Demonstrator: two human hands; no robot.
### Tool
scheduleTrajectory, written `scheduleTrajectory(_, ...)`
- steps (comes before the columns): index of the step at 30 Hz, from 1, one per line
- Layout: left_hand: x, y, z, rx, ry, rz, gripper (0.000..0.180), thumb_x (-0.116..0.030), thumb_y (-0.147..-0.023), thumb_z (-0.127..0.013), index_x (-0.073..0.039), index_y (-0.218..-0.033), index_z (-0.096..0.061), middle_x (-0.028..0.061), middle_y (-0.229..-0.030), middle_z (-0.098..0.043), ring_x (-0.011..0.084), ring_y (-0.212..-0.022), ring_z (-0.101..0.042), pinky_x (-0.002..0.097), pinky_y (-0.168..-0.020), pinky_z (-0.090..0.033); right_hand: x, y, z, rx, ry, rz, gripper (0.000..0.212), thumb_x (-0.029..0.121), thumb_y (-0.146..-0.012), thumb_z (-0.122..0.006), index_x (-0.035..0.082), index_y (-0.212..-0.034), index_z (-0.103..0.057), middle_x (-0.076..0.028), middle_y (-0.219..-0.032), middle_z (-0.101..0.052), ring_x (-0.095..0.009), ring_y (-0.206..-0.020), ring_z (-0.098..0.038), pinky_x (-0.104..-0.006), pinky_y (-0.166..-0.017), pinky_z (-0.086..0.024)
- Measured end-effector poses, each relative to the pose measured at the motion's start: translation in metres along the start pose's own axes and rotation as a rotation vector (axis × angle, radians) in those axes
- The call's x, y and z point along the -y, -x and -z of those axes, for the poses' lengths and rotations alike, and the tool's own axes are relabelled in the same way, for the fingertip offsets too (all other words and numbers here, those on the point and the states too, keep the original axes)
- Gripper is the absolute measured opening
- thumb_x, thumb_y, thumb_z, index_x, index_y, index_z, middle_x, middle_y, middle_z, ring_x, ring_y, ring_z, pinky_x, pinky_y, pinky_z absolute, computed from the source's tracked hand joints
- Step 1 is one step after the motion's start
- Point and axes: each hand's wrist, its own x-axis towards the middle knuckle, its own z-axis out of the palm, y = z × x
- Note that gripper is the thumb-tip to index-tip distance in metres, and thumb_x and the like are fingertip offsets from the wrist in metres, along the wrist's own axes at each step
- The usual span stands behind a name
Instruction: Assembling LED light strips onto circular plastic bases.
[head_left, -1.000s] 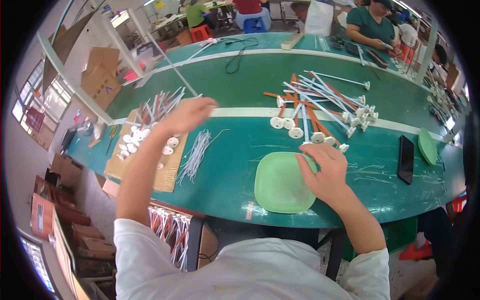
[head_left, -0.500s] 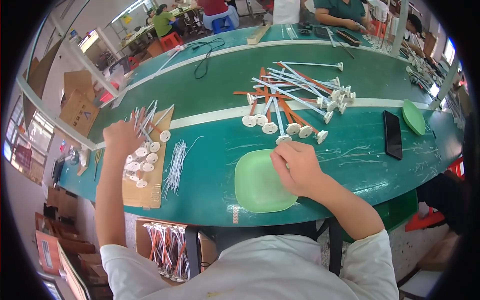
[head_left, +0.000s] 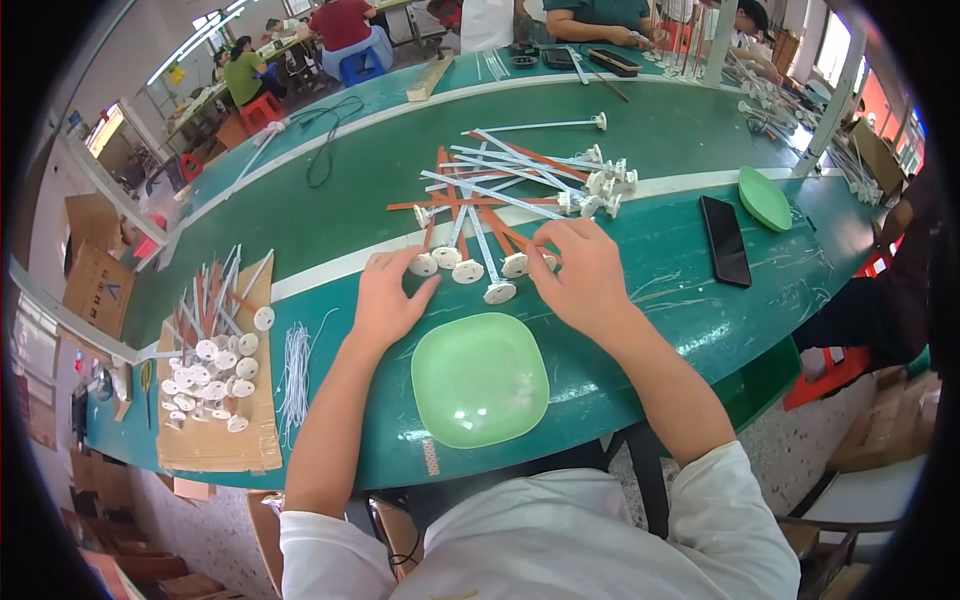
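I think I'm picking sticks [head_left: 510,200] behind the plate [head_left: 480,380] by the table's [head_left: 700,330] near edge, left hand [head_left: 391,300] open, right hand [head_left: 582,272] I can't tell, needing a gentle pinch next.

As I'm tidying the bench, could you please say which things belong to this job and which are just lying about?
Likely in use:
disc-ended strips by left hand and right hand
strips on cardboard
nearer green tray

Likely lying about:
black phone
wooden block
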Motion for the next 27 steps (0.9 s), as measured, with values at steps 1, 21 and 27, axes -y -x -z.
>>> scheduleTrajectory(1,0.000,0.001,0.001,-0.004,0.005,0.002,0.040,-0.020,-0.077,-0.079,-0.007,-0.112,-0.067,0.0131,-0.103,-0.069,0.0299,-0.092,-0.064,0.0376,-0.081,-0.052,0.000,-0.001,0.000,0.003,0.005,0.003,0.014,0.008,-0.077,-0.074,0.005,-0.088,-0.066,-0.010,-0.090,-0.068,-0.029,-0.089,-0.064,-0.0392,-0.074,-0.052)
scheduleTrajectory(21,-0.090,0.038,0.133,-0.367,0.980,0.185,0.019,-0.005,-0.097,-0.059,-0.011,-0.111,-0.047,0.0178,-0.108,-0.067,0.0231,-0.089,-0.069,0.0328,-0.075,-0.058,0.040,0.006,0.007,-0.173,-0.394,0.336,0.025,0.001,-0.070,-0.077,0.002,-0.093,-0.069,-0.012,-0.095,-0.070,-0.024,-0.077,-0.066,-0.0309,-0.066,-0.053)
scheduleTrajectory(27,-0.099,0.032,0.044,-0.119,0.995,0.197,0.032,0.004,-0.093,-0.060,-0.005,-0.120,-0.044,0.0209,-0.108,-0.069,0.0194,-0.095,-0.070,0.0228,-0.069,-0.053,0.064,0.014,-0.002,-0.143,-0.572,0.255,0.030,0.002,-0.071,-0.080,0.000,-0.099,-0.070,-0.010,-0.091,-0.070,-0.018,-0.071,-0.065,-0.0279,-0.062,-0.052)
